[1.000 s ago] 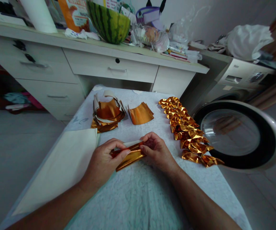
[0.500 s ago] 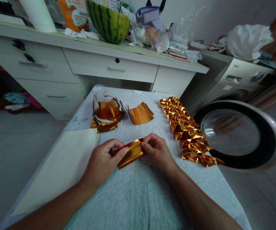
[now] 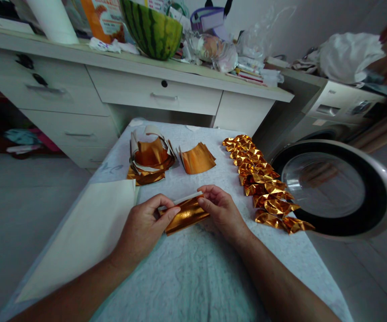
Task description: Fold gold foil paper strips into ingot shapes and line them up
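A shiny gold paper sheet [image 3: 187, 216] with a pale strip along its far edge is held low over the table, slightly tilted. My left hand [image 3: 146, 226] pinches its left end between thumb and fingers, and my right hand [image 3: 222, 213] pinches the right end. Beyond them lie a small stack of curved gold sheets [image 3: 198, 158] and, to its left, a bigger bundle of gold and white sheets [image 3: 151, 154]. Folded gold pieces [image 3: 262, 183] form a long row at the right. My palms are hidden.
A cream sheet [image 3: 82, 237] covers the left of the cloth-covered table [image 3: 180, 286]. Behind stands a white drawer desk [image 3: 159, 96] with a cut watermelon [image 3: 153, 33] and clutter. An open washing machine door [image 3: 374, 188] is beside the table's right edge.
The gold sheet has turned a little in my fingers, and more of its pale far edge shows. My right hand has shifted very slightly; my left hand stays about where it was.
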Demonstrator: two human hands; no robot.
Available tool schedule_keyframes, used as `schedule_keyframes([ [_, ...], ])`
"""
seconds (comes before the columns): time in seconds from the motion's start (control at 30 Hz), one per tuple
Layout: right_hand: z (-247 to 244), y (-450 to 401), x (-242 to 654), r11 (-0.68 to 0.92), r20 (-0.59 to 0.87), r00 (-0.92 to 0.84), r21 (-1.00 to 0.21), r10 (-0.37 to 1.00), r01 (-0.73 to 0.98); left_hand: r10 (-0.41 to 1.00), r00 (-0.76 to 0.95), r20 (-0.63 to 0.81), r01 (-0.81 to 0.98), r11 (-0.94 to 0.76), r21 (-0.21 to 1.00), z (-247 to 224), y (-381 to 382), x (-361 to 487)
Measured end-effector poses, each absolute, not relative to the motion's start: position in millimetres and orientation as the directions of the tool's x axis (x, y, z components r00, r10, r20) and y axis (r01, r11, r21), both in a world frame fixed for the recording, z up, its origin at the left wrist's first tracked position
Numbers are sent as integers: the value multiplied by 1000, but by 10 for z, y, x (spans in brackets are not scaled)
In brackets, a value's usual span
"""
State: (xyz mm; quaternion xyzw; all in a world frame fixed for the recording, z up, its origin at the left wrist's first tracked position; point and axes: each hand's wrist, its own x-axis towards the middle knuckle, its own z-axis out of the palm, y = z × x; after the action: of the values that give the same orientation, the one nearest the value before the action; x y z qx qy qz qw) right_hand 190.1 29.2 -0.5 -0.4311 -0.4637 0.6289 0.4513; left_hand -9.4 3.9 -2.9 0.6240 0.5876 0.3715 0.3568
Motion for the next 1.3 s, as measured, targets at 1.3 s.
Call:
schedule_keyframes([
  [1.3, 18, 258, 1900, -171, -160, -225, -985, 961, -33, 999, 22, 49, 394, -54, 918, -51, 41, -72],
])
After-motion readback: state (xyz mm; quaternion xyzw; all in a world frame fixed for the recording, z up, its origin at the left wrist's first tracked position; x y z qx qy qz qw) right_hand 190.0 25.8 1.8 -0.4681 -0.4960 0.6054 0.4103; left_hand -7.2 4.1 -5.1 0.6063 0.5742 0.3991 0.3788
